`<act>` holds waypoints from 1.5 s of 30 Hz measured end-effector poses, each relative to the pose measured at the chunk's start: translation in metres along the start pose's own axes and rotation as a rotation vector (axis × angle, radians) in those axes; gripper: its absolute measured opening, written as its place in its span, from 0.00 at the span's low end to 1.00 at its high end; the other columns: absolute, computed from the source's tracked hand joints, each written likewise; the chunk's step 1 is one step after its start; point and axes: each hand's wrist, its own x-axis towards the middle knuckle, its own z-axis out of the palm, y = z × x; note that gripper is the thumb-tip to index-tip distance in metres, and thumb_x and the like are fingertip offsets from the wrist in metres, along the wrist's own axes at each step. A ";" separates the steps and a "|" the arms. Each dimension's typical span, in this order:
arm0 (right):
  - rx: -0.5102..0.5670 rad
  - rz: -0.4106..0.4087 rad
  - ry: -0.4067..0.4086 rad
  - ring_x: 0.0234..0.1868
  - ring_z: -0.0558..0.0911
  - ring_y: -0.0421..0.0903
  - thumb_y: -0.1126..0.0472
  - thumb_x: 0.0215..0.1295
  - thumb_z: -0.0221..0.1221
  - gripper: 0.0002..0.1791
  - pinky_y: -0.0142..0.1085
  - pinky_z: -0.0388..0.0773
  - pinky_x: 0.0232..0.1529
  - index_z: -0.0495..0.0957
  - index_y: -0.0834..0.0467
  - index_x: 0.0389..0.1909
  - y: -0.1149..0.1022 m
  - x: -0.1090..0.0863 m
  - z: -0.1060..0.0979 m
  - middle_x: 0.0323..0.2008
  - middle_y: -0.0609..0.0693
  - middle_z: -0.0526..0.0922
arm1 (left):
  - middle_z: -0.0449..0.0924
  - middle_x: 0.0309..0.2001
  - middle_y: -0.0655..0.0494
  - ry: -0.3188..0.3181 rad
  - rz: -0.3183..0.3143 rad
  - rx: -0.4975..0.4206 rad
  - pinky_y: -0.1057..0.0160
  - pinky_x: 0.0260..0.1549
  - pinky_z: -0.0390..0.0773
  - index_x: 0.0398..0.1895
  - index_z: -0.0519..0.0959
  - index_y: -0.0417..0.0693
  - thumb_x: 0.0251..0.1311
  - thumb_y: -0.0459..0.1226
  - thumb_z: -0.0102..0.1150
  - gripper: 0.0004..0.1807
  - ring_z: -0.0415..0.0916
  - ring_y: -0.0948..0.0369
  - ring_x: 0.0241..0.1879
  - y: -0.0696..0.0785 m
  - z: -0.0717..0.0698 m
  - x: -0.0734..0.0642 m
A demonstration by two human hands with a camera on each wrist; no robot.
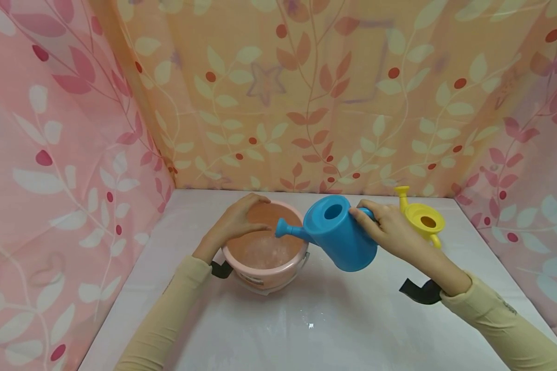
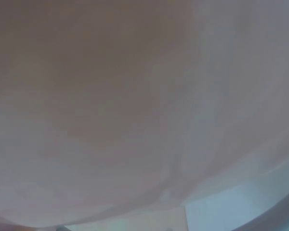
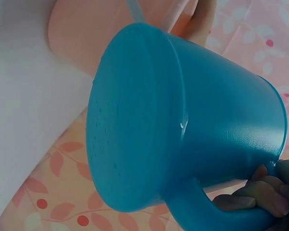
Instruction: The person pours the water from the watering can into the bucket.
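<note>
My right hand grips the handle of a blue watering can. The can is held tilted to the left, its spout reaching over the right rim of a pink bucket. In the right wrist view, curled fingers hold the handle, and droplets dot the base of the blue can. At the bucket's left side, my left hand reaches over the opening with fingers and thumb spread. Whether its fingertips touch the far rim I cannot tell. A blurred pale surface fills the left wrist view.
A yellow watering can stands at the back right, beyond my right hand. Water spots lie on the white tabletop in front. Patterned cloth hangs behind and along both sides.
</note>
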 end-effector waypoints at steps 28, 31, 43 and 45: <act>-0.004 -0.002 -0.003 0.32 0.83 0.51 0.52 0.69 0.49 0.14 0.54 0.80 0.36 0.73 0.59 0.34 0.001 0.001 0.000 0.29 0.53 0.82 | 0.72 0.54 0.59 -0.003 0.008 0.001 0.52 0.58 0.68 0.56 0.71 0.53 0.44 0.54 0.69 0.35 0.67 0.57 0.58 0.001 0.001 0.001; -0.005 -0.013 0.000 0.32 0.82 0.51 0.52 0.69 0.50 0.14 0.54 0.80 0.36 0.73 0.59 0.34 0.001 0.001 0.000 0.29 0.53 0.82 | 0.72 0.54 0.58 -0.003 0.004 0.003 0.52 0.57 0.69 0.56 0.71 0.53 0.43 0.54 0.69 0.35 0.68 0.57 0.58 0.001 0.001 0.000; 0.001 -0.017 -0.007 0.31 0.82 0.49 0.52 0.69 0.50 0.13 0.54 0.80 0.37 0.73 0.58 0.32 0.002 0.002 -0.001 0.27 0.51 0.81 | 0.72 0.54 0.59 -0.004 -0.017 0.008 0.53 0.58 0.68 0.56 0.71 0.53 0.43 0.55 0.69 0.36 0.67 0.57 0.58 0.002 0.000 0.001; 0.001 -0.017 -0.008 0.31 0.82 0.49 0.52 0.69 0.50 0.13 0.54 0.80 0.37 0.73 0.58 0.32 0.002 0.002 -0.001 0.28 0.51 0.81 | 0.72 0.54 0.59 -0.004 -0.019 0.007 0.53 0.58 0.68 0.56 0.71 0.54 0.43 0.55 0.69 0.36 0.67 0.58 0.58 0.002 0.000 0.000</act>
